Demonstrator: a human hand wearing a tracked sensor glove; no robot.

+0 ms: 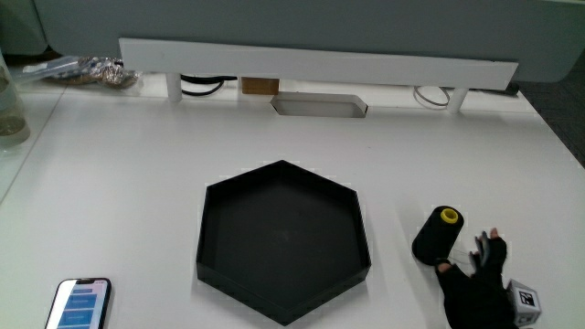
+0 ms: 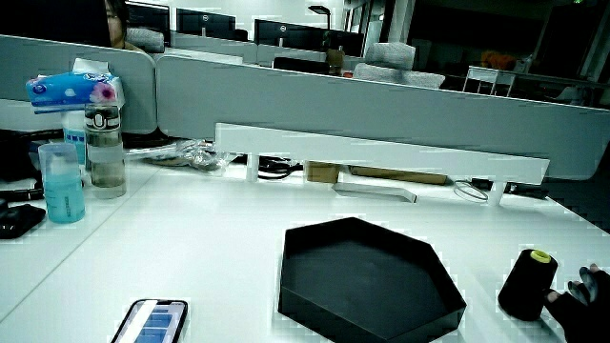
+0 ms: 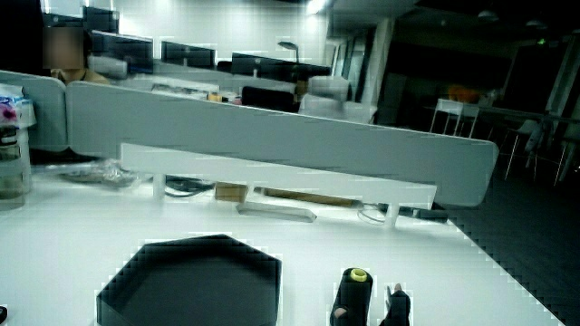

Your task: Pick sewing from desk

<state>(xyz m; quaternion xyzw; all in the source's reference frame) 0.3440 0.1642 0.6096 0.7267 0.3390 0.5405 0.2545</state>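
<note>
The sewing thread is a black spool (image 1: 438, 236) with a yellow core on top. It stands upright on the white desk beside the black hexagonal tray (image 1: 212, 239). It shows in both side views (image 2: 527, 284) (image 3: 354, 295). The gloved hand (image 1: 477, 272) rests by the spool, a little nearer to the person, with its patterned cube (image 1: 523, 301) at the desk's edge. Its fingers (image 1: 492, 247) are spread and hold nothing; the thumb lies close to the spool's base. In the side views only part of the hand (image 2: 578, 292) (image 3: 395, 306) is visible.
A phone (image 1: 80, 303) with a lit screen lies at the desk's near edge. A long white shelf (image 1: 320, 64) runs along the low partition. Bottles (image 2: 105, 143), a blue cup (image 2: 62, 183) and a crumpled bag (image 1: 96, 71) stand near the desk's corner.
</note>
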